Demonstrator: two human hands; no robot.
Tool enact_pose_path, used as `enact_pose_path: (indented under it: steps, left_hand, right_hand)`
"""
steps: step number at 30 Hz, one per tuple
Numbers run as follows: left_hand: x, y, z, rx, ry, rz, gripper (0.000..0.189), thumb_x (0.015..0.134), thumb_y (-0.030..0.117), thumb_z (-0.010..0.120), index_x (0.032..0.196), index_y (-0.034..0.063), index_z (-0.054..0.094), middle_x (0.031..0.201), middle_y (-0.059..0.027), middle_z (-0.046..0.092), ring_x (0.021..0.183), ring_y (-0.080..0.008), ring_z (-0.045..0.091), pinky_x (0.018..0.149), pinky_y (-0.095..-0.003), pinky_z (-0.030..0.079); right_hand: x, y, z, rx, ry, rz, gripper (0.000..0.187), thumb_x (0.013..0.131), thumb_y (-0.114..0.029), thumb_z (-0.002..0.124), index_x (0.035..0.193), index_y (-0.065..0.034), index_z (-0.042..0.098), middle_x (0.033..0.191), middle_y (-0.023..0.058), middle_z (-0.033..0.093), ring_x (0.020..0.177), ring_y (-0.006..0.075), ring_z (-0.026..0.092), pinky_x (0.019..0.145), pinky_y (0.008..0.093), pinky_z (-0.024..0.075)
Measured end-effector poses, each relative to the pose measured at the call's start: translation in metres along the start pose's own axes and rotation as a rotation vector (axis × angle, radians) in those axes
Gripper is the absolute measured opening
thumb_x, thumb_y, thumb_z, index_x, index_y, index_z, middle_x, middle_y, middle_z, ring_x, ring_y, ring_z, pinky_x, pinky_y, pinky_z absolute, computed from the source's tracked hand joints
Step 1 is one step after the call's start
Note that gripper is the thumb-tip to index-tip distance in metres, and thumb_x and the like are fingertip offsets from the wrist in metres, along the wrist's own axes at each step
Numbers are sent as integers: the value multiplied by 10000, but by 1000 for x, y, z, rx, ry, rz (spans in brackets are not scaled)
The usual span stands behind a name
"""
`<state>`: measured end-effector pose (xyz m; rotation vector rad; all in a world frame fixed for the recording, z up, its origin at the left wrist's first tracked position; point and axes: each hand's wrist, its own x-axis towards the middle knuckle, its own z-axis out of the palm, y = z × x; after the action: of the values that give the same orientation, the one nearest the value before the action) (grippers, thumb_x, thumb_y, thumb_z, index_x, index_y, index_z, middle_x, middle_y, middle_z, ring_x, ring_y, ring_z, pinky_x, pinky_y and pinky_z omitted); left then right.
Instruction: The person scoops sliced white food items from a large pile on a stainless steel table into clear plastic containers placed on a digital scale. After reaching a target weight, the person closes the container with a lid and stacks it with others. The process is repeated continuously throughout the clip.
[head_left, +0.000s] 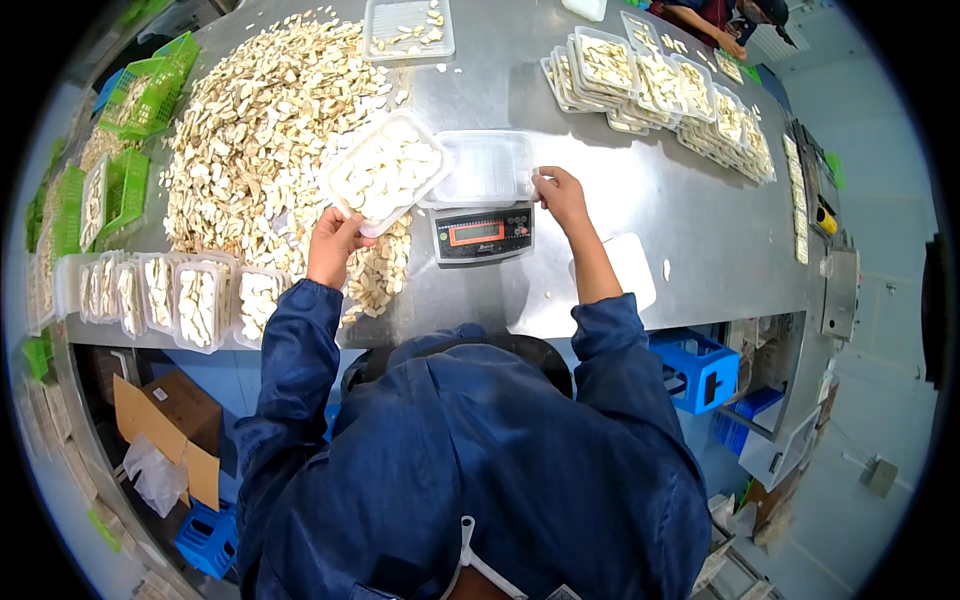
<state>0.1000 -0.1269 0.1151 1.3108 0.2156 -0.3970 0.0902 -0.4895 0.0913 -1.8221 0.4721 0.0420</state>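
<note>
My left hand (337, 241) grips the near edge of a clear plastic tray filled with pale sliced pieces (390, 171), tilted beside the scale and over the edge of a large heap of slices (262, 135). An empty clear plastic tray (487, 166) lies on the digital scale (484, 234), and its left end is partly covered by the filled tray. With thumb and fingers, my right hand (556, 191) pinches the right edge of that empty tray. The scale's display faces me. A white plastic lid or tray (626, 270) lies partly under my right forearm.
Stacked filled trays (660, 90) stand at the back right, with a co-worker's hand (731, 45) beyond. Upright filled trays (199, 304) line the front left edge of the steel table (705, 247). Green baskets (139, 97) stand at far left; another tray (409, 49) lies at the back.
</note>
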Motion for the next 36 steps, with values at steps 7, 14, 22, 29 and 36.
enact_pose_path:
  steps: [7,14,22,29,36]
  left_hand:
    - [27,10,31,96,-15,157,82,842,55,542,811,42,468,772,-57,554,648,-134,570,596,-255,505]
    - [68,-2,58,694,-36,488,106,805,30,555,851,4,462,895,-120,571,740,-228,572,626,-296,464]
    - [60,7,71,1044,14,888,123,793,20,556,889,6,480,1041,-143,545,891,-342,537,737,-365,459]
    - [60,21,71,839,180,728,100,820,33,559,863,-10,480,881,-112,564,688,-196,557,639,-276,460]
    - [41,21,122,124,-251,196,71,864,75,520,838,34,469,890,-107,594,644,-157,599,568,-261,509]
  right_hand:
    - [-16,-20,-36,-51,220,-55,210,815,-149,572,932,25,558,633,68,602,535,101,525,492,230,413]
    - [-46,-19,-61,-94,340,14,172,827,-145,556,912,4,562,617,47,595,542,93,514,518,235,416]
    - [-62,-12,-51,-270,356,-23,212,819,-167,555,928,15,572,575,72,588,525,136,539,541,276,424]
    - [-70,-22,-57,-183,332,-43,193,823,-165,558,895,14,575,565,54,574,516,120,520,522,259,417]
    - [-113,-24,-138,35,668,-95,118,822,-104,575,898,-14,578,567,-12,524,523,60,492,487,203,387]
